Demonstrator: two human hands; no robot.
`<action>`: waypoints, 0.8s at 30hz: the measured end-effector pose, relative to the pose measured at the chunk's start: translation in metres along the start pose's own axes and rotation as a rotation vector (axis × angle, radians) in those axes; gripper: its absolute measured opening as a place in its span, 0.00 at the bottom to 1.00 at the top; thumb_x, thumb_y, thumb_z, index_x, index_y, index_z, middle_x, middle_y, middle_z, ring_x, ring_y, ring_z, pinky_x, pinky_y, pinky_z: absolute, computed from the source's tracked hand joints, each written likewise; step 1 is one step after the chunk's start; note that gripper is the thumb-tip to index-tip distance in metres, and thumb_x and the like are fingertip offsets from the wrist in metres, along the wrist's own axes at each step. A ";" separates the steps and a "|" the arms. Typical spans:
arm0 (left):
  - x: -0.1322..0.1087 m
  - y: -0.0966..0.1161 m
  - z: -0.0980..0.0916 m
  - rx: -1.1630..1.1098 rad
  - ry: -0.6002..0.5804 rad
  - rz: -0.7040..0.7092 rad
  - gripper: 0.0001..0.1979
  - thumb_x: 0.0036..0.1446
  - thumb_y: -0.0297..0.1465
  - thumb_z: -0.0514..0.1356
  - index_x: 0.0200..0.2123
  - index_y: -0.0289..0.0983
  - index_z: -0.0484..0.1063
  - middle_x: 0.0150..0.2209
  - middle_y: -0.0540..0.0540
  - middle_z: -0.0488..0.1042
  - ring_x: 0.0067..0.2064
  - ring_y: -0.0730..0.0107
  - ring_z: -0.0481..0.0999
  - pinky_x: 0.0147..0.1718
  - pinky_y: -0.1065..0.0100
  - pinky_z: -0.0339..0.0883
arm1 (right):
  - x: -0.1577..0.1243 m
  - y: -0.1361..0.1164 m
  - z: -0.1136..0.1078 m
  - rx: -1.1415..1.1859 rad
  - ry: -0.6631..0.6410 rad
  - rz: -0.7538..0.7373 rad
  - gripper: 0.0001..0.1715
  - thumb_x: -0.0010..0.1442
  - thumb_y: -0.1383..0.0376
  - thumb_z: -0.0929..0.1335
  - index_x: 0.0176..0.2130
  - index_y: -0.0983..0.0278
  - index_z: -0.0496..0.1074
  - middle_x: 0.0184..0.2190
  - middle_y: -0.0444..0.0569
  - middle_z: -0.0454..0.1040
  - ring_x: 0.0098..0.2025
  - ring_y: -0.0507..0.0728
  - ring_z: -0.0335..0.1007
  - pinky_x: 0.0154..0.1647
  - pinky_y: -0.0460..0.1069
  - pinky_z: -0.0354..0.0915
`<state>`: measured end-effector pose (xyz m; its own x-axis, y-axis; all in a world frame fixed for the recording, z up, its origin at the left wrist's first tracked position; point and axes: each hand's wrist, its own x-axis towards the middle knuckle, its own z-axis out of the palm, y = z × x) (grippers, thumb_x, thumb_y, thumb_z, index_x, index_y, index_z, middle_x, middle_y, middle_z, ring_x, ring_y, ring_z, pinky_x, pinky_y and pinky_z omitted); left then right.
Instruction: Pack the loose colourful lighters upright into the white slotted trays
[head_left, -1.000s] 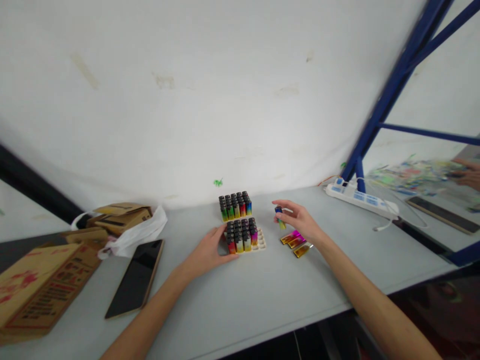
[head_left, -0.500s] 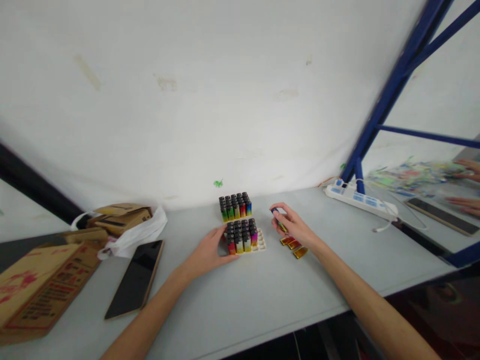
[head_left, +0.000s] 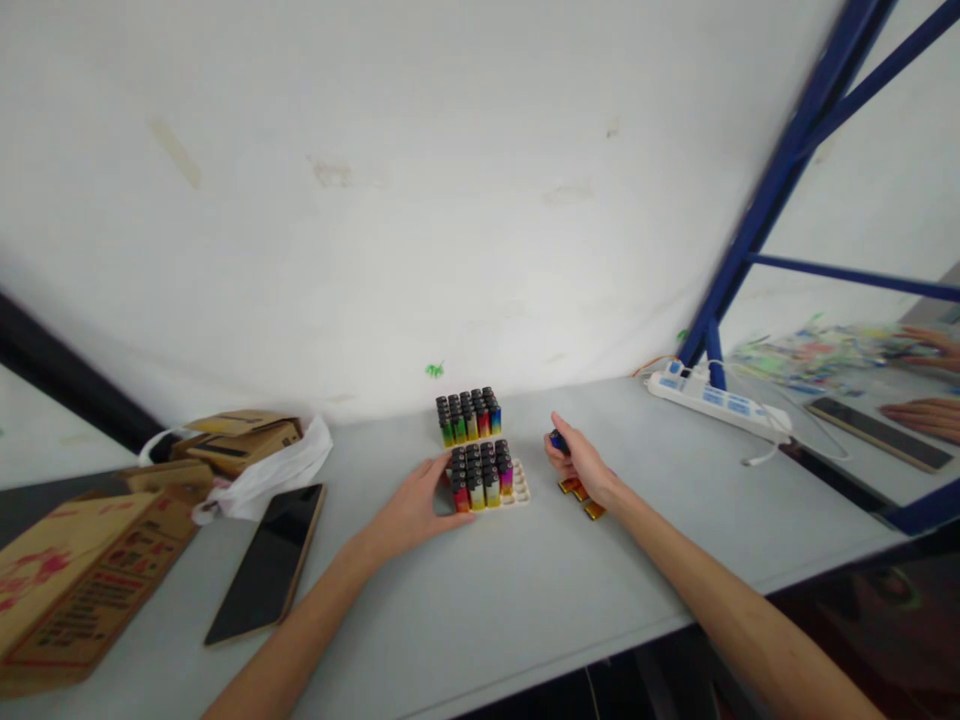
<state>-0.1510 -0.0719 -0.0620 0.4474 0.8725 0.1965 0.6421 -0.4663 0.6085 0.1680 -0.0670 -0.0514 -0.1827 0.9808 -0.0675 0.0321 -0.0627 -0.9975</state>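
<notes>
My left hand [head_left: 417, 508] curls round the left side of a pale tray [head_left: 520, 486], thumb at its front edge. Upright lighters [head_left: 476, 476] with black tops fill most of this tray; bare slots show at its right end. Right behind it stands a second block of upright lighters [head_left: 469, 416] in several colours. To the right of the tray, my right hand [head_left: 579, 462] is closed on a lighter [head_left: 559, 441], its dark top showing by the thumb. Several gold and orange pieces [head_left: 592, 510] lie under and beside that hand, partly hidden by it.
At the left are cardboard boxes [head_left: 97, 570], a white plastic bag [head_left: 281, 468] and a phone [head_left: 268, 562]. A white power strip [head_left: 716, 402] lies at the right by a blue metal frame [head_left: 750, 225]. Another person's hands [head_left: 926, 418] show at the far right.
My right hand has turned, so its thumb points up and less of the lighter shows. My left hand stays at the tray. The view has shifted slightly.
</notes>
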 end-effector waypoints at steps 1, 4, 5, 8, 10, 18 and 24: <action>0.000 0.000 0.000 0.003 -0.003 -0.001 0.44 0.50 0.46 0.77 0.67 0.38 0.69 0.59 0.35 0.80 0.60 0.40 0.80 0.62 0.46 0.74 | 0.001 0.001 0.000 -0.019 0.029 -0.008 0.41 0.65 0.28 0.58 0.21 0.57 0.51 0.17 0.36 0.45 0.20 0.50 0.34 0.21 0.48 0.39; 0.000 0.000 0.000 0.010 -0.006 -0.008 0.44 0.50 0.46 0.77 0.67 0.38 0.69 0.59 0.36 0.80 0.60 0.41 0.80 0.63 0.47 0.74 | 0.001 0.003 0.002 -0.081 0.091 -0.051 0.38 0.67 0.33 0.58 0.21 0.56 0.52 0.15 0.38 0.48 0.19 0.51 0.39 0.20 0.48 0.42; 0.000 0.000 0.000 0.011 -0.007 -0.009 0.44 0.50 0.46 0.77 0.67 0.38 0.69 0.59 0.36 0.80 0.60 0.41 0.79 0.63 0.47 0.73 | 0.001 0.003 0.002 -0.103 0.101 -0.068 0.37 0.68 0.35 0.58 0.21 0.56 0.52 0.15 0.39 0.49 0.19 0.51 0.41 0.20 0.48 0.44; 0.000 0.001 0.000 0.022 -0.008 -0.011 0.45 0.50 0.45 0.77 0.68 0.37 0.69 0.60 0.35 0.79 0.60 0.42 0.80 0.63 0.48 0.73 | -0.002 0.001 0.005 -0.147 0.119 -0.106 0.32 0.69 0.42 0.57 0.20 0.55 0.52 0.14 0.40 0.50 0.18 0.52 0.44 0.19 0.49 0.47; 0.000 0.002 0.000 0.030 -0.008 -0.017 0.46 0.51 0.46 0.77 0.68 0.36 0.68 0.60 0.35 0.79 0.60 0.42 0.80 0.63 0.49 0.73 | -0.003 -0.001 0.007 -0.160 0.120 -0.113 0.30 0.69 0.45 0.56 0.20 0.55 0.53 0.15 0.39 0.49 0.18 0.51 0.43 0.19 0.50 0.47; -0.001 0.002 -0.001 0.032 -0.021 -0.021 0.46 0.52 0.47 0.76 0.69 0.37 0.68 0.60 0.36 0.79 0.61 0.42 0.79 0.63 0.49 0.73 | -0.004 -0.002 0.009 -0.174 0.084 -0.106 0.28 0.67 0.48 0.57 0.19 0.55 0.53 0.14 0.39 0.51 0.17 0.51 0.44 0.19 0.49 0.47; 0.000 -0.001 0.000 0.046 -0.022 -0.015 0.46 0.52 0.47 0.76 0.68 0.36 0.67 0.59 0.35 0.79 0.60 0.42 0.79 0.63 0.48 0.74 | -0.004 -0.003 0.011 -0.101 0.097 -0.092 0.32 0.68 0.42 0.58 0.20 0.56 0.54 0.15 0.38 0.49 0.17 0.50 0.43 0.19 0.48 0.44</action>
<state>-0.1515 -0.0717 -0.0628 0.4508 0.8763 0.1697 0.6769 -0.4596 0.5750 0.1577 -0.0728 -0.0481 -0.0943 0.9951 0.0315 0.1186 0.0426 -0.9920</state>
